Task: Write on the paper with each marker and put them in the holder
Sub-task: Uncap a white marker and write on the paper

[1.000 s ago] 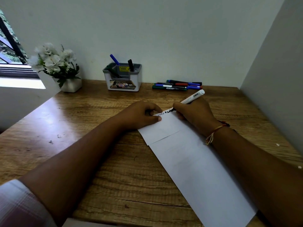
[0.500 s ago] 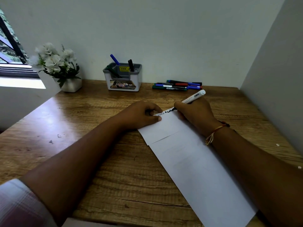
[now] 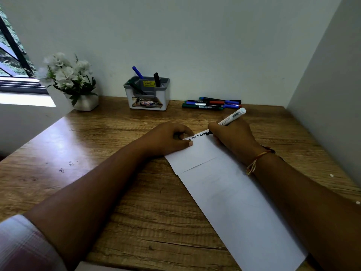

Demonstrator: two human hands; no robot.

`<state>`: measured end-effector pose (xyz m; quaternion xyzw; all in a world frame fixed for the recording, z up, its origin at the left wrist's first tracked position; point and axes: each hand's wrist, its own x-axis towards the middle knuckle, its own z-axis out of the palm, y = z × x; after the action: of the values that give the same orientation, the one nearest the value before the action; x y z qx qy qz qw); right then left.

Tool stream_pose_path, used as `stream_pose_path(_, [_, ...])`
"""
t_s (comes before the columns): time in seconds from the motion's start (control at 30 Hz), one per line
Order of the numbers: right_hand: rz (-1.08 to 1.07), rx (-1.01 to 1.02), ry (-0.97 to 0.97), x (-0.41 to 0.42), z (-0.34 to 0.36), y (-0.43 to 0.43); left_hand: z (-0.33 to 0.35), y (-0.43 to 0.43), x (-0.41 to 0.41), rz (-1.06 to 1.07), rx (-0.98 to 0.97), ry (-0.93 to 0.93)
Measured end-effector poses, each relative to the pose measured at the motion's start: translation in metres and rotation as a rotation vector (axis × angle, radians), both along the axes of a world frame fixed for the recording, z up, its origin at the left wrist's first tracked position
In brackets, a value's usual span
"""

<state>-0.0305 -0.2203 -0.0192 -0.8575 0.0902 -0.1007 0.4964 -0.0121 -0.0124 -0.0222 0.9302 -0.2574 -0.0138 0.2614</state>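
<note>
Paper (image 3: 234,202) lay slanted on the desk (image 3: 97,153), its far end pinned by the left hand (image 3: 166,137), fingers loosely curled. The right hand (image 3: 234,137) gripped a white marker (image 3: 233,116), tip at the black writing (image 3: 202,133).

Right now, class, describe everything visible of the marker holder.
The marker holder is a box, white-walled with a grey rim, plastic by its look, split into compartments. A yellow sticker sits inside, a picture label on its front. It stands upright on the wooden desk by the wall. A blue marker, a black marker and a dark green marker stick out.
</note>
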Motion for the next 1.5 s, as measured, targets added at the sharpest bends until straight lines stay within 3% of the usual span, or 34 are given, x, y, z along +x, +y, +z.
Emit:
stream_pose_path(0.33, [-0.032, 0.096, -0.016, 0.0, 0.003, -0.003, 0.003, -0.001, -0.004, 0.022, -0.004, 0.017])
stream_pose_path(0.47, [-0.017, 0.237, -0.018, -0.001, 0.004, -0.004, 0.004, 0.0, -0.006, 0.109, -0.163, 0.067])
stream_pose_path(0.7, [0.074, 0.31, -0.163, -0.004, 0.008, -0.001, 0.011, -0.001, -0.007, 0.168, -0.364, 0.0])
stream_pose_path(0.93, [0.234, 0.521, -0.172, -0.017, 0.026, 0.006, 0.012, -0.002, -0.007, 0.178, -0.39, -0.056])
stream_pose_path(1.5, [0.348, 0.437, -0.141, -0.017, 0.018, 0.009, 0.013, -0.003, -0.01, 0.121, -0.315, -0.149])
